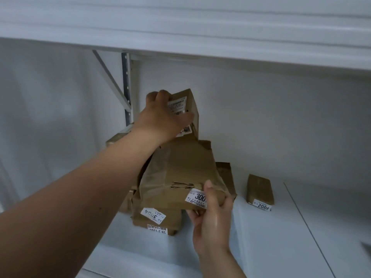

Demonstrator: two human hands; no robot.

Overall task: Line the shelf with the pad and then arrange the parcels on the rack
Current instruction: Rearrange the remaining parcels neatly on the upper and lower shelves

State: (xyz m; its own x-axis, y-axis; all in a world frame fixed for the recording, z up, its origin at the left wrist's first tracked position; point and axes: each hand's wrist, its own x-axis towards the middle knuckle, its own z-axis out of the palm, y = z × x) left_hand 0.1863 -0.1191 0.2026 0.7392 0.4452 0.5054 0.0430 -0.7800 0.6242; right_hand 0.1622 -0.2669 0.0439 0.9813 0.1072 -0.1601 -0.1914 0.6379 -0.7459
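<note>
A stack of brown cardboard parcels stands on the white padded shelf. My left hand grips a small upright parcel at the top of the stack, near the back wall. My right hand pinches the front edge of a large flat parcel with a "300" label, thumb on top and fingers beneath. Under it lies another parcel with white labels. A small parcel labelled "200" lies alone to the right.
A white upper shelf hangs low over the space. A perforated metal upright with a diagonal brace stands at the back left. More brown parcels sit behind my left forearm. A seam crosses the shelf surface on the right.
</note>
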